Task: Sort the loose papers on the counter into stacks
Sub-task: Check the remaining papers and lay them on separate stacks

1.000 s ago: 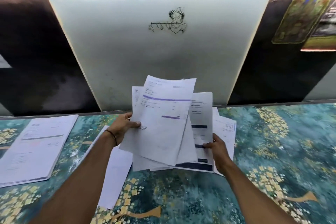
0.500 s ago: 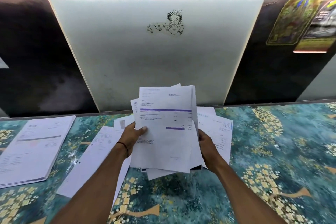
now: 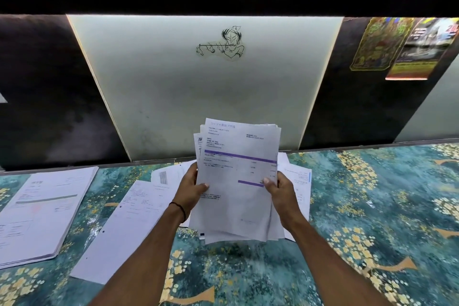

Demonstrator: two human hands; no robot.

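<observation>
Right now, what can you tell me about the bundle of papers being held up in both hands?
The bundle of papers is a loose sheaf of white printed sheets, held nearly upright above the patterned teal counter. Its front sheet carries small text and two purple bars. The edges are only roughly squared, and sheets poke out at the top left and bottom. The left hand grips its left edge and the right hand its right, thumbs on the front.
</observation>
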